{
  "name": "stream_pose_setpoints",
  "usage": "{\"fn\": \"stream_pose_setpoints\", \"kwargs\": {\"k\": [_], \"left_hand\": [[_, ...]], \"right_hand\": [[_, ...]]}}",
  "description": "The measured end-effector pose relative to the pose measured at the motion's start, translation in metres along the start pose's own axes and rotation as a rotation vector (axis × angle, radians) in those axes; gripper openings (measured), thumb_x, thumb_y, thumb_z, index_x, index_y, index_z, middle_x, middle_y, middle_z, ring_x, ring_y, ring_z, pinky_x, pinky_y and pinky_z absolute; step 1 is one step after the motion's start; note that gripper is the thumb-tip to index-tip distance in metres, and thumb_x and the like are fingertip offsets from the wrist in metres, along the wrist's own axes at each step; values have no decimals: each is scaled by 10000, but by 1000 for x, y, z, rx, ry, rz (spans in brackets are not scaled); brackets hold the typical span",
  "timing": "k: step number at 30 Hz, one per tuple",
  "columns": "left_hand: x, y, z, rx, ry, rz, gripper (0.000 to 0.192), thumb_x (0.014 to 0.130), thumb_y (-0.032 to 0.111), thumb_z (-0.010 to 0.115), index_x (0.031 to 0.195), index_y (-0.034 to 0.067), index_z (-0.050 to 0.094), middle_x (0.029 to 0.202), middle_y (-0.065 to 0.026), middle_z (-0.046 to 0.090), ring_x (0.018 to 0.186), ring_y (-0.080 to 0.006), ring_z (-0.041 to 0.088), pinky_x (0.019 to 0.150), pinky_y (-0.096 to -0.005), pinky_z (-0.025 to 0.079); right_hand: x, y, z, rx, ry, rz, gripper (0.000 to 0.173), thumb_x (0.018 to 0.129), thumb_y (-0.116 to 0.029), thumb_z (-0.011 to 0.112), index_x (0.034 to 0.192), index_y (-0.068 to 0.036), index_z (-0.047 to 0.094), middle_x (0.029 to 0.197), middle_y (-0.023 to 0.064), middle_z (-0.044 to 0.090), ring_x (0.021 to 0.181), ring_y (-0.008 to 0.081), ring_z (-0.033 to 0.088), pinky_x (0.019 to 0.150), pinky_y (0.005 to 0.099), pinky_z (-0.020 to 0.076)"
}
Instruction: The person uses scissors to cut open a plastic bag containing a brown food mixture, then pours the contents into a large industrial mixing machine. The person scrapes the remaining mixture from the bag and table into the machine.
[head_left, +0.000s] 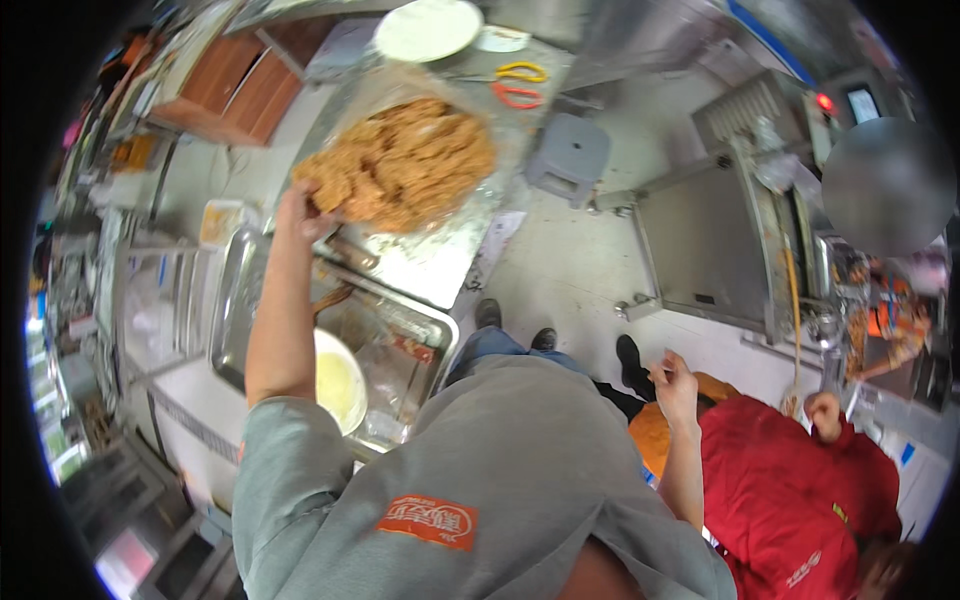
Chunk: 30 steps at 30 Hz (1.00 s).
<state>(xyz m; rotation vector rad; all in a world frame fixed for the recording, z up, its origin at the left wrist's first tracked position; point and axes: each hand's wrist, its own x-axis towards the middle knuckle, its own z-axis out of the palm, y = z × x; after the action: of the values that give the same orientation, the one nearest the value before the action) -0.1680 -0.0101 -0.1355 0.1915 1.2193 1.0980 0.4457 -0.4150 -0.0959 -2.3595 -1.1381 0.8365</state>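
Note:
A large brown-orange mass of food (405, 165) with a rough, shaggy surface lies on clear plastic film (367, 94) on a metal worktop (431, 274). My left hand (309, 214) grips the lower left edge of this mass, thumb below and fingers at its side. Under my left forearm is a steel tray (448, 330). A white bowl (358, 375) with pale yellow contents stands in it, partly behind my arm, beside crumpled clear plastic (386, 386). Off to my right, my right hand (675, 382) is raised with bent, slightly parted fingers and nothing visible in it.
Scissors (517, 96) with yellow and red handles and a white plate (427, 30) lie at the worktop's far end. A grey stool (574, 154) stands beside it. A steel cabinet (697, 240) is across the floor. A person in red (787, 465) is close by my right arm.

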Motion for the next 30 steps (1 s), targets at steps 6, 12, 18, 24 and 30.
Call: {"fn": "stream_pose_setpoints", "kwargs": {"k": [6, 12, 18, 24, 30], "left_hand": [[-54, -7, 16, -22, 47, 39, 323, 919, 85, 519, 1230, -1, 533, 1150, -154, 652, 998, -311, 690, 741, -440, 611], [-68, -9, 43, -44, 130, 77, 273, 919, 81, 522, 1178, 12, 575, 1108, -130, 669, 947, -287, 687, 683, -376, 587], [-20, 7, 22, 144, -123, 230, 258, 964, 131, 488, 1184, 45, 590, 1202, -100, 653, 1058, -243, 646, 908, -382, 542], [-69, 39, 27, 29, -291, 393, 371, 967, 191, 590, 1291, 9, 592, 1253, -125, 666, 1151, -242, 632, 961, -370, 517], [-159, 63, 296, 337, -407, 452, 397, 939, 187, 604, 1296, 16, 571, 1266, -108, 652, 1113, -234, 651, 931, -355, 536]], "right_hand": [[34, -12, 18, -104, -148, -72, 495, 890, -183, 729, 1316, 13, 572, 1030, 194, 693, 742, 227, 712, 712, 347, 556], [74, -87, 21, -82, -212, -276, 518, 886, -184, 727, 1356, -52, 554, 1060, 131, 690, 698, 226, 662, 685, 370, 540], [85, -53, 5, -50, -189, -211, 508, 899, -241, 699, 1343, -41, 556, 1124, 175, 677, 870, 310, 677, 801, 417, 540], [158, -22, -14, -203, -254, -274, 563, 929, -372, 631, 1385, -63, 512, 1238, 224, 642, 1112, 399, 627, 949, 471, 498], [217, 18, -63, -42, -325, -193, 574, 922, -337, 630, 1405, -60, 491, 1209, 232, 649, 1108, 410, 620, 926, 490, 492]]}}
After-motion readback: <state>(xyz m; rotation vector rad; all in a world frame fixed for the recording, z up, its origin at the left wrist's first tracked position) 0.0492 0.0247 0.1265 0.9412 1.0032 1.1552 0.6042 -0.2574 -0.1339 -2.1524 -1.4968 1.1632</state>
